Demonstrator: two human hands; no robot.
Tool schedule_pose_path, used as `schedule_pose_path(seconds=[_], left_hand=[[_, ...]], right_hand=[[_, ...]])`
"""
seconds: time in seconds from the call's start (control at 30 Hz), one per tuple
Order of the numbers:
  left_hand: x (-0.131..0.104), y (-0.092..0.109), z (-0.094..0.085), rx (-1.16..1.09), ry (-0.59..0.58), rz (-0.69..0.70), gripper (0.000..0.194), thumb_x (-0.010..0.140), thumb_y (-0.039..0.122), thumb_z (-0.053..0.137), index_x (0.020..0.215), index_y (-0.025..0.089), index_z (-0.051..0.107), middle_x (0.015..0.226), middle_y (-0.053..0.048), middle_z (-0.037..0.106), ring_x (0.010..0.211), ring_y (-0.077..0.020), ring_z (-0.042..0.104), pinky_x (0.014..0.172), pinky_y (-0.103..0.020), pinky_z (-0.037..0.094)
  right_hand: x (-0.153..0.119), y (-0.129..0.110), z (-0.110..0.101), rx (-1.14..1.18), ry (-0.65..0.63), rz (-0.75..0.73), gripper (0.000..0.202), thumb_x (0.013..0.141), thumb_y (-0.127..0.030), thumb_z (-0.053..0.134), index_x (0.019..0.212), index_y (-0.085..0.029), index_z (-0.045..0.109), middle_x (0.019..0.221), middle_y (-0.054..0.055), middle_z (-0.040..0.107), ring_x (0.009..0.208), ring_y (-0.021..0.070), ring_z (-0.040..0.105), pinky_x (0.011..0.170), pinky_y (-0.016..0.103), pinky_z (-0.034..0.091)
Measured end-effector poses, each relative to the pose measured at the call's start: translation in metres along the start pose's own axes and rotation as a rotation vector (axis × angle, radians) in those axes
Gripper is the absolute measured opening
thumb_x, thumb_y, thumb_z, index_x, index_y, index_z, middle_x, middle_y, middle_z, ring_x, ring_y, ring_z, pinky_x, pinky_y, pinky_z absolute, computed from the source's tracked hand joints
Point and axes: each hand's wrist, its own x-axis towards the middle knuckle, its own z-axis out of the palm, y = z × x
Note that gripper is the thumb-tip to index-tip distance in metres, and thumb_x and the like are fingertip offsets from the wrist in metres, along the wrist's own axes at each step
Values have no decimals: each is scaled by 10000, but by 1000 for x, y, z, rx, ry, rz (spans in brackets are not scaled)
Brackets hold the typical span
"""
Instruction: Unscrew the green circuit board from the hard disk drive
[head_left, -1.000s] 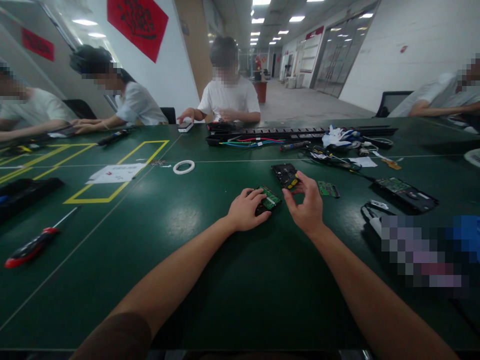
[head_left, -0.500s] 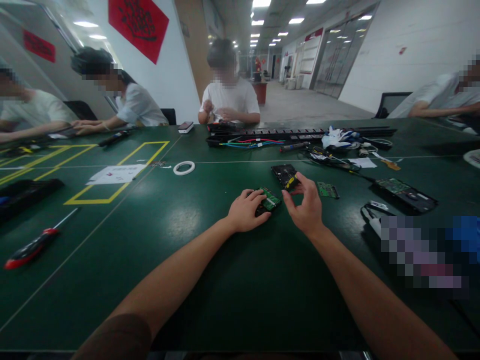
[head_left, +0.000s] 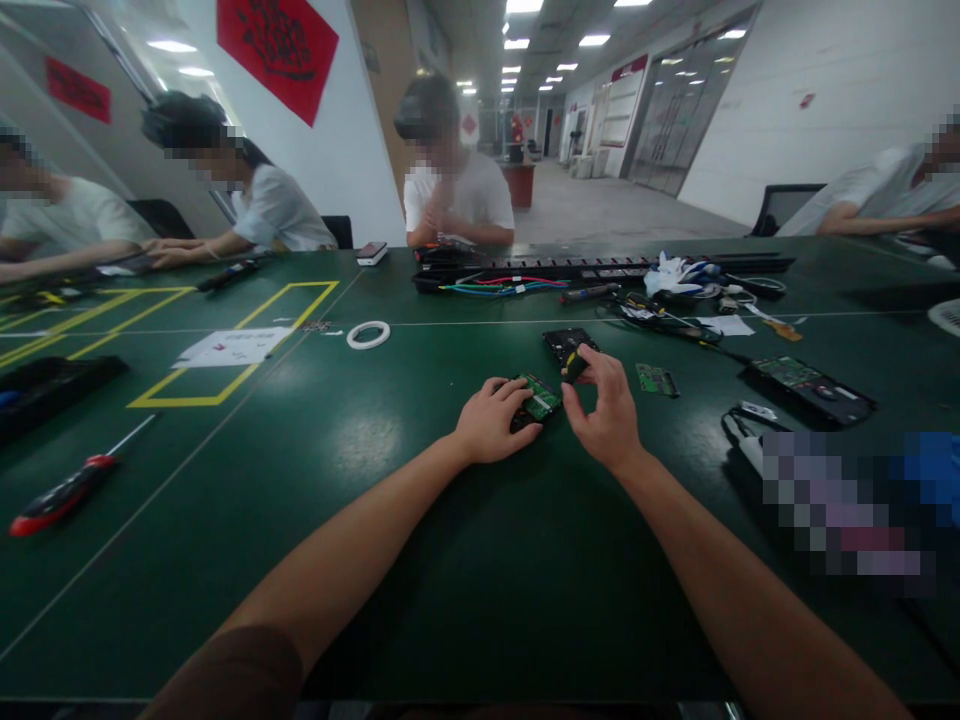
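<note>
My left hand (head_left: 491,420) lies over a hard drive (head_left: 543,400) and holds it against the table, fingers on top and thumb along its near edge. The drive's green circuit board faces up. My right hand (head_left: 606,408) pinches the yellow and black handle of a small screwdriver (head_left: 574,366), just right of that drive. Its shaft is too small to make out. Behind it lies a second hard drive (head_left: 561,343), black and partly covered by the screwdriver. A loose green circuit board (head_left: 657,380) rests to the right of my right hand.
Another drive (head_left: 814,390) with a cable lies at the right. Across the back run a long black rail (head_left: 540,268), wires and white gloves (head_left: 679,275). A tape roll (head_left: 368,335), paper (head_left: 232,348) and a red-black screwdriver (head_left: 75,485) lie left. Several people sit around the table.
My right hand has shifted slightly left and turned, so the screwdriver handle stands more upright. My left hand and its drive stay put. The person opposite has leaned left, hands raised together.
</note>
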Motion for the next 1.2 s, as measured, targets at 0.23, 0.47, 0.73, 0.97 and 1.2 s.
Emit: schedule_pose_path(seconds=[0.23,0.47,0.73,0.97,1.2], left_hand=[[-1,1,0,3,2,-3,665,930,620,595,1476,242,555,1582,-51,524,1413,-374,424,1148,-553,466],[0,2,-2,-2,0,-1,664,929,621,598,1478,250,555,1585,-52,521,1419,-377,423,1147,-564,463],[0,1,-1,2,3,-1,662,932,625,592,1478,251,556,1584,-57,520,1419,-379,421,1136,-569,470],[0,1,0,-2,4,0,652,927,611,607,1471,254,560,1586,-53,519,1416,-372,427,1138,-566,472],[-1,1,0,11,12,5,649,931,614,596,1460,239,569,1572,-58,535,1409,-371,436,1147,-563,469]], right_hand=[[1,3,0,-47,44,2,701,927,-240,701,1547,-317,383,1235,104,611,1018,260,645,749,443,656],[-2,6,3,6,47,32,673,966,-222,626,1570,-303,339,1381,139,574,1031,257,681,829,470,663],[-1,4,1,-39,55,19,649,940,-274,691,1523,-303,406,1349,119,621,1030,258,695,804,441,668],[-4,4,4,27,15,61,664,965,-272,639,1566,-296,357,1445,138,570,1086,266,707,877,465,675],[-3,4,2,-23,35,26,677,947,-258,673,1555,-321,380,1364,113,629,1063,264,706,885,483,667]])
